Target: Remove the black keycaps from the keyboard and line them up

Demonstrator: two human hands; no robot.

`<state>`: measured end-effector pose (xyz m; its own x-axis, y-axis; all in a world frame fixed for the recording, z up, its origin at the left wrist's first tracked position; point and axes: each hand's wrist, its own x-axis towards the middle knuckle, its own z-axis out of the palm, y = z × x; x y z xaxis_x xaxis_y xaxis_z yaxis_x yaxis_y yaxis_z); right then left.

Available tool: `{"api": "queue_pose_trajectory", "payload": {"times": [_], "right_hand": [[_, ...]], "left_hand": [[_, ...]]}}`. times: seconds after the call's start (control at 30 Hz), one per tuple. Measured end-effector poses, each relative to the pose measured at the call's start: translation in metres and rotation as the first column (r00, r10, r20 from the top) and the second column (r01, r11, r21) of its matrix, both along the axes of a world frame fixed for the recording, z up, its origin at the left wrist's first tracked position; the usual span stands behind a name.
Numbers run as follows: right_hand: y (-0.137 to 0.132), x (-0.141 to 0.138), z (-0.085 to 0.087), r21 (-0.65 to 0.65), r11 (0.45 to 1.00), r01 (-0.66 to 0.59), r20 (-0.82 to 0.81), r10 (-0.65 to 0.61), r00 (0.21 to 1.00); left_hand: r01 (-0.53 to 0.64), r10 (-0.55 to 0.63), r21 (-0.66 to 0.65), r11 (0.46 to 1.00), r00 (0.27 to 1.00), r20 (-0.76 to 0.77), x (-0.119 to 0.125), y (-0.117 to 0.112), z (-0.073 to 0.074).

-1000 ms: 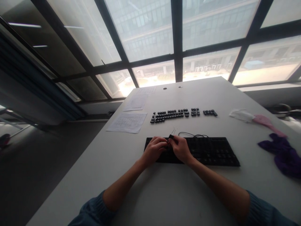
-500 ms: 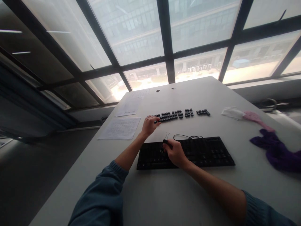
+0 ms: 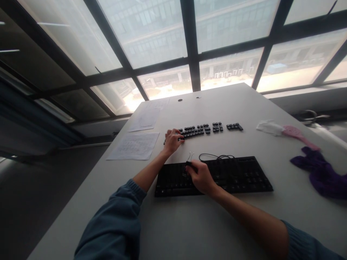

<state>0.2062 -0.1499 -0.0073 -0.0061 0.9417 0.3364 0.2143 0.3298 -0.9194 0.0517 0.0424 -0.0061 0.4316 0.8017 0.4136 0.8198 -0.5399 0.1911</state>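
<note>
My right hand [image 3: 201,177] is closed around a black keycap puller [image 3: 188,167], whose thin wire loops stick up past the fingers. It is held over the left half of a black keyboard [image 3: 244,175] whose keys are too dark to make out one by one. Farther off, my left hand [image 3: 171,141] rests at the left end of several rows of loose black keycaps [image 3: 193,133], fingers curved and apart, fingertips touching the caps. The caps right under that hand are partly hidden. More keycaps lie in separate groups [image 3: 217,126] to the right.
A coiled black cable [image 3: 217,156] lies behind the keyboard. Written papers [image 3: 135,146] lie on the left side of the white table [image 3: 173,224]. To the right are a white cloth [image 3: 269,128], a pink brush-like object [image 3: 294,132] and a purple cloth [image 3: 322,173]. Windows stand behind.
The view has shifted slightly. My left hand's fingers have spread over the left end of the keycap rows. My right hand keeps the keycap puller over the keyboard.
</note>
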Motion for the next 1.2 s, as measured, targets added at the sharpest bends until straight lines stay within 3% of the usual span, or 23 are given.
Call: {"api": "queue_pose_trajectory", "payload": {"times": [0.17, 0.3, 0.4, 0.5, 0.63, 0.73, 0.93, 1.2], "right_hand": [[0.000, 0.000, -0.002, 0.003, 1.000, 0.002, -0.019, -0.002, 1.000], [0.000, 0.000, -0.001, -0.022, 1.000, 0.002, -0.058, -0.003, 0.998], [0.000, 0.001, 0.000, -0.026, 1.000, 0.017, -0.101, -0.020, 0.995], [0.000, 0.003, 0.004, -0.001, 0.999, 0.033, -0.108, -0.032, 0.994], [0.000, 0.008, 0.011, 0.039, 0.999, 0.028, -0.033, -0.027, 0.999], [0.001, 0.013, 0.011, 0.029, 0.999, 0.032, 0.025, -0.032, 0.999], [0.000, 0.016, 0.005, 0.064, 0.996, -0.065, 0.152, 0.055, 0.987], [-0.008, 0.017, 0.008, 0.119, 0.962, -0.246, 0.290, 0.203, 0.935]], "left_hand": [[0.011, -0.011, -0.018, 1.000, 0.999, 0.044, -0.002, -0.001, 0.007], [-0.023, 0.017, 0.041, 0.999, 0.991, 0.129, -0.013, -0.015, 0.028], [-0.039, 0.019, 0.090, 0.995, 0.978, 0.206, -0.022, -0.044, 0.045], [-0.018, 0.000, 0.072, 0.997, 0.969, 0.247, -0.024, -0.087, 0.053], [0.015, -0.007, -0.030, 0.999, 0.966, 0.258, -0.021, -0.141, 0.045], [0.032, -0.004, -0.096, 0.995, 0.962, 0.272, -0.020, -0.162, 0.032], [0.042, 0.007, -0.149, 0.988, 0.951, 0.310, -0.019, -0.168, 0.016], [0.073, -0.009, -0.177, 0.981, 0.941, 0.339, -0.018, -0.169, 0.017]]}}
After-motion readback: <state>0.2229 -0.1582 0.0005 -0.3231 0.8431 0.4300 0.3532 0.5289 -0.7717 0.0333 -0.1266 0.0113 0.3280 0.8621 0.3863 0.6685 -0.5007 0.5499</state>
